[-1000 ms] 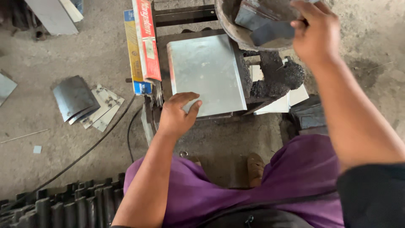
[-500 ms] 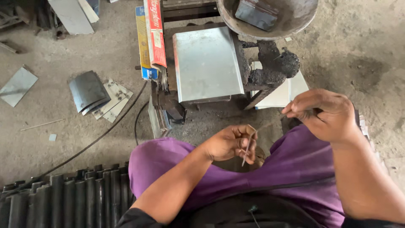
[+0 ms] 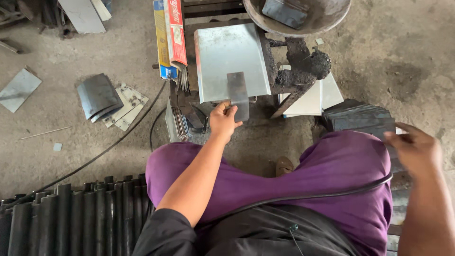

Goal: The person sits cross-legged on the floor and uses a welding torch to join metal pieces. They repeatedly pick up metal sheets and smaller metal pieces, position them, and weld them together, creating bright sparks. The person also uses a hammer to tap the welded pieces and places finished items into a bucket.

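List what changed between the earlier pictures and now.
The left hand moved from the lap up to the bright metal sheet and now pinches a small dark metal strip against it. The right hand swung out to the stack of dark plates. The bowl and floor scraps stayed.

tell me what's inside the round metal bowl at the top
A dark grey rectangular metal piece lies tilted inside the bowl. The bowl's far side runs out of the frame, so anything there cannot be seen.

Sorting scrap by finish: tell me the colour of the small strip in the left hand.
Dull dark grey, bare metal strip, seen in the head view.
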